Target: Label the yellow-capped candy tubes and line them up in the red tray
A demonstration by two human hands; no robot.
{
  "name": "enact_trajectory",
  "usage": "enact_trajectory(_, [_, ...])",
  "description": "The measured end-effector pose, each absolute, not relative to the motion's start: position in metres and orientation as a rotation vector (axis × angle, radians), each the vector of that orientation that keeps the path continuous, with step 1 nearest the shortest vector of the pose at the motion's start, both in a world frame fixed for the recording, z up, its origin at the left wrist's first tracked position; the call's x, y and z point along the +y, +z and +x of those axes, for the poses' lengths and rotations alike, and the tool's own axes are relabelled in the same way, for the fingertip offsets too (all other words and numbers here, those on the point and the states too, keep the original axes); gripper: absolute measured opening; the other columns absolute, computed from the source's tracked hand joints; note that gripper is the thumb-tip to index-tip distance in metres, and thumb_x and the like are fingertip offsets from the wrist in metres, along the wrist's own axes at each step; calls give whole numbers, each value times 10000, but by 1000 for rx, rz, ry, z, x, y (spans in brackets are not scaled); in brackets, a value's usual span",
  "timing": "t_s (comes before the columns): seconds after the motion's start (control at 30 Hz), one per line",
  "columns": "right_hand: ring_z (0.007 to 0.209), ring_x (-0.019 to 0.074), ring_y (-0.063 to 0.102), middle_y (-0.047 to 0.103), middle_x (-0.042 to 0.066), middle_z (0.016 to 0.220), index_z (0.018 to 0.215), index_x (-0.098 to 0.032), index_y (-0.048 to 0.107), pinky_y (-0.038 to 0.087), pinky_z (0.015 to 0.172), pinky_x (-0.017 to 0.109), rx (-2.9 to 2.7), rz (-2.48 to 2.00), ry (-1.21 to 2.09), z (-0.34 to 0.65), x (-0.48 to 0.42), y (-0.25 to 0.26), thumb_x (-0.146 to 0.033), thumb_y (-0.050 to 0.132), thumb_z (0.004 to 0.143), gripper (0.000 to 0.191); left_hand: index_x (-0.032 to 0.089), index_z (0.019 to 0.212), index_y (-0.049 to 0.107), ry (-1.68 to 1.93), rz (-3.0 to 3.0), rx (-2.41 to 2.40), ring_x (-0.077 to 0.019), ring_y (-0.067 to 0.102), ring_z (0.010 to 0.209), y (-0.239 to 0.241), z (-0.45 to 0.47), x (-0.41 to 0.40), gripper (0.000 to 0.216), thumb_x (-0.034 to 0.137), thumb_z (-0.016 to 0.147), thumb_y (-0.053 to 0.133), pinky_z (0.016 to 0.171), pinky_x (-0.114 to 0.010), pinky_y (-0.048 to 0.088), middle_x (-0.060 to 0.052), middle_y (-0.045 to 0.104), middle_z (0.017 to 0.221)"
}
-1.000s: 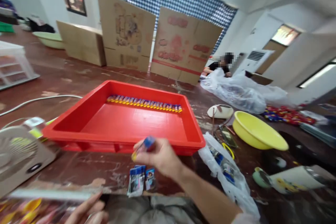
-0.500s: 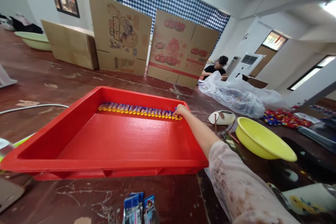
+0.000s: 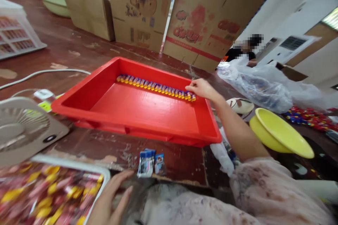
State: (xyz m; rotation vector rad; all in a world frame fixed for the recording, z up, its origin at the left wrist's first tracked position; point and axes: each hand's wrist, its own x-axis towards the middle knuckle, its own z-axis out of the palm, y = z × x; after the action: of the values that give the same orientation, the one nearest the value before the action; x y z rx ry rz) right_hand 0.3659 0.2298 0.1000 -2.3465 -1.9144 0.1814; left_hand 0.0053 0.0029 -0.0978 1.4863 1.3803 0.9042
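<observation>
Reaching across the red plastic tray (image 3: 148,112), right hand (image 3: 201,88) sits at the far right corner, fingertips touching the last piece in the row of small wrapped candies (image 3: 155,87). Fingers curled loosely over that end piece; cannot tell if it is pinched or just touched. Row runs along the tray's far wall, pieces side by side, blue and yellow wrappers. Rest of tray floor is bare red.

Left hand (image 3: 111,198) lies low at the near edge, fingers spread and flat, holding nothing, resting against the white rim of a white-rimmed bin (image 3: 101,179) full of blurred yellow and pink wrapped sweets. Just right of it, a few small blue sachets (image 3: 151,162) lie on the dark brown worktop (image 3: 79,52), near the tray's front wall but apart from it.

Beige desk fan (image 3: 25,130) stands left of the tray. Yellow bowls (image 3: 281,136), stacked, sit right of the tray past the right forearm. Clear plastic bag (image 3: 258,84) lies beyond them, with another person (image 3: 243,52) behind it. Cardboard boxes (image 3: 169,17) stand upright behind the tray. White cable (image 3: 44,74) runs across the worktop at left.
</observation>
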Motion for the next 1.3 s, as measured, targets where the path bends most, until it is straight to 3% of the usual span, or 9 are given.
enact_trajectory(0.1, [543, 119, 600, 694, 25, 646, 771, -170, 692, 399, 525, 228, -2024, -1699, 757, 328, 145, 101, -413, 594, 910, 297, 244, 1201, 681, 832, 1819, 1386, -322, 619, 1167, -93, 13, 5, 380, 367, 856, 580, 1001, -495, 504, -106, 704, 1237])
enact_trajectory(0.2, [499, 116, 576, 676, -3, 591, 711, -191, 670, 394, 512, 234, -1985, -1523, 1119, 287, 75, 63, -314, 608, 901, 235, 192, 1257, 638, 781, 2079, 1382, -327, 603, 1148, -94, 23, 8, 410, 273, 871, 526, 981, -514, 501, -133, 685, 1260])
enact_trajectory(0.3, [528, 134, 595, 672, -3, 562, 646, -192, 648, 383, 537, 244, -1962, -1644, 1045, 257, 49, 4, -253, 612, 880, 244, 157, 1309, 601, 701, 2265, 1383, -322, 597, 1110, -95, 31, 9, 453, 196, 866, 512, 965, -489, 501, -139, 675, 1279])
enact_trajectory(0.53, [526, 131, 564, 668, 11, 599, 675, -178, 655, 330, 496, 228, -1801, -1843, 956, 231, 55, -71, -447, 729, 787, 301, 113, 1349, 578, 598, 2450, 1421, -319, 556, 1137, -95, 40, 5, 496, 140, 858, 513, 1006, -455, 471, -140, 637, 1343])
enact_trajectory(0.77, [493, 137, 599, 639, -8, 543, 641, -180, 654, 375, 509, 222, -1758, -1734, 1097, 235, 52, -68, -371, 613, 877, 306, 136, 1345, 581, 563, 2457, 1434, -321, 537, 1166, -95, 43, 4, 495, 132, 857, 501, 1007, -486, 461, -165, 613, 1354])
enact_trajectory(0.97, [531, 184, 585, 643, 28, 533, 557, -205, 643, 355, 534, 281, -1930, -1716, 851, 247, 48, -49, -381, 573, 885, 378, 166, 1331, 578, 590, 2372, 1405, -298, 549, 1194, -76, 39, -2, 500, 96, 840, 509, 1008, -472, 476, -154, 599, 1360])
enact_trajectory(1.13, [579, 192, 571, 643, 19, 612, 675, -203, 672, 404, 570, 298, -1631, -1630, 935, 255, 48, -50, -473, 714, 760, 286, 218, 1114, 679, 362, 2111, 1707, -236, 657, 1024, -43, -28, 12, 301, 220, 939, 433, 866, -342, 500, -96, 723, 1103])
enact_trajectory(1.3, [524, 143, 480, 558, -26, 573, 654, -192, 640, 362, 521, 276, -1412, -1467, 1168, 247, 46, -44, -455, 765, 705, 295, 207, 846, 678, -74, 1909, 1955, -290, 705, 811, -44, -78, 18, 204, 315, 877, 508, 636, -316, 428, -101, 759, 815])
